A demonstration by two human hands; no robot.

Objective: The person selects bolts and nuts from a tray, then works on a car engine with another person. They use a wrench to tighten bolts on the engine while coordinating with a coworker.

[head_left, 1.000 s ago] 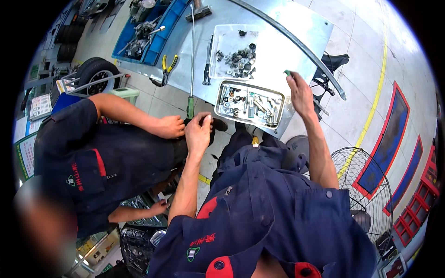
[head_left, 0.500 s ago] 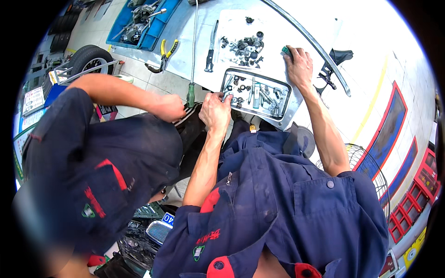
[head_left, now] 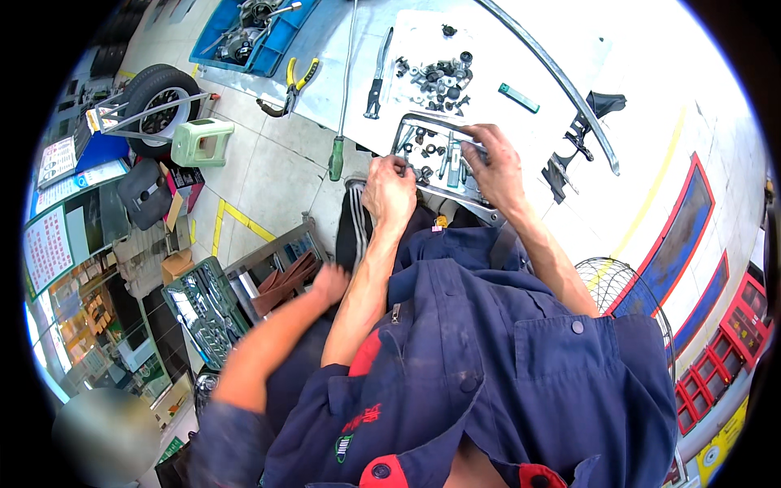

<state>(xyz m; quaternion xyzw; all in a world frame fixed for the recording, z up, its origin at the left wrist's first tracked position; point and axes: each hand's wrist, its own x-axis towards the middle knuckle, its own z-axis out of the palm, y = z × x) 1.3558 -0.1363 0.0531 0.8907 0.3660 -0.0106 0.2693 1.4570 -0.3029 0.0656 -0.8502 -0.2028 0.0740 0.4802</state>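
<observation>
A metal tray (head_left: pixel 407 122) with a dark rim holds bolts, clips and other small fittings at the table's near edge. At its near left corner, my left hand (head_left: pixel 389 195) is closed, its fingers curled over something small that they hide. My right hand (head_left: pixel 498 172) reaches over the tray's right side, fingers and thumb closed on what looks like its far rim. A narrow green block (head_left: pixel 518 98) lies on the table beyond that hand. Behind the tray sits a loose heap of bolts and black fasteners (head_left: pixel 439 81).
A green-handled screwdriver (head_left: pixel 336 159), a pry tool (head_left: pixel 377 85) and yellow-handled pliers (head_left: pixel 291 88) lie to the left. A blue crate (head_left: pixel 264 69) stands behind. A co-worker's blurred arm (head_left: pixel 277 350) is beside my left forearm, near a green socket-set case (head_left: pixel 203 313). A curved metal strip (head_left: pixel 553 77) crosses the right side.
My right hand has left the green block on the table and come left and nearer, onto the tray. My left hand stays at the tray's corner. The co-worker has moved back toward the lower left.
</observation>
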